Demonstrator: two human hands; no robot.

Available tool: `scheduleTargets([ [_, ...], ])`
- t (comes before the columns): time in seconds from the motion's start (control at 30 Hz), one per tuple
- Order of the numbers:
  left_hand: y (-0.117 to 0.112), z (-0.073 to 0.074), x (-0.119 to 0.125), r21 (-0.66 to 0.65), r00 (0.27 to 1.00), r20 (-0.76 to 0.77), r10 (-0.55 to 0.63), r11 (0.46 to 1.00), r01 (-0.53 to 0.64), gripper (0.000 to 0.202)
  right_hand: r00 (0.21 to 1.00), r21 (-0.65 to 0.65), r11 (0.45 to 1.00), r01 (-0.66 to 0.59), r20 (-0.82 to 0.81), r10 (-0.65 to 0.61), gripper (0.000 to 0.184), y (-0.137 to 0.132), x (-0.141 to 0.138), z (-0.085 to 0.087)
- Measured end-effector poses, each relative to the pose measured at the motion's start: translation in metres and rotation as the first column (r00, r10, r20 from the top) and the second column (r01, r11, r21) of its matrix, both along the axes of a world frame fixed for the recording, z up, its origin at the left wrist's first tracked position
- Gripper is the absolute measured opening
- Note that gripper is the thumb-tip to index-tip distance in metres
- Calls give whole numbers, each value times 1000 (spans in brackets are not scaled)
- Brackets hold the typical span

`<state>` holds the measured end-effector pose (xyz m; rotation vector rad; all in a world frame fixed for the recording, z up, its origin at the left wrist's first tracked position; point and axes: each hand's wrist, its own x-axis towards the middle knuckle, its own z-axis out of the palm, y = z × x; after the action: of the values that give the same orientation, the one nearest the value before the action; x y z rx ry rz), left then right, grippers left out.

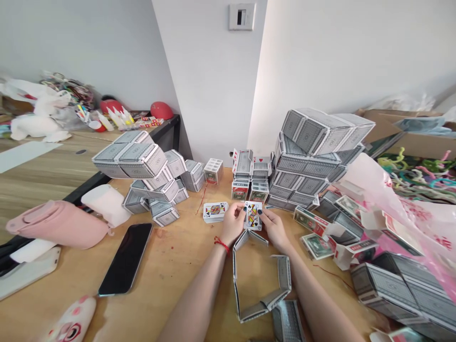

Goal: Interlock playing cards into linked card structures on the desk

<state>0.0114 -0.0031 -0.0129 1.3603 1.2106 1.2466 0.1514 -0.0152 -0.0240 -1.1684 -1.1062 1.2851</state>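
Observation:
Both hands meet over the wooden table [171, 266] and pinch one face-up playing card [253, 215], a queen. My left hand [233, 223], with a red string at the wrist, grips its left edge. My right hand [272, 227] grips the right edge. Just below the hands stands an open ring of folded cards [261, 275] set on edge. A face-up deck [214, 211] lies left of my left hand.
Stacks of card blocks rise at left [142, 166] and right [313, 152], with small card boxes [249, 183] behind. A black phone [126, 259], a pink pouch [57, 225] and a pink plastic bag [402, 213] lie around. Loose boxes [320, 232] crowd the right.

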Motion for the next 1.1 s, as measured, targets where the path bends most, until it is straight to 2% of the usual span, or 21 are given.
scheduleTargets([
  [0.17,0,2,0,-24,997,32,-69,997,70,10,994,8,999,-38,-102,38,28,-4,-1,12],
  [0.37,1,2,1,-102,961,163,-225,965,243,17,992,-20,1000,-8,-127,5,21,-3,1,12],
  [0.53,1,1,3,-103,964,186,-192,972,213,13,989,-61,998,-26,-145,17,20,-3,-1,11],
  [0.8,2,4,2,-70,972,155,-176,980,189,10,983,-52,998,-21,-181,12,13,-3,-3,9],
  [1.1,1,4,0,17,984,-34,-177,984,178,16,956,-79,997,-17,-294,-7,8,2,0,7],
])
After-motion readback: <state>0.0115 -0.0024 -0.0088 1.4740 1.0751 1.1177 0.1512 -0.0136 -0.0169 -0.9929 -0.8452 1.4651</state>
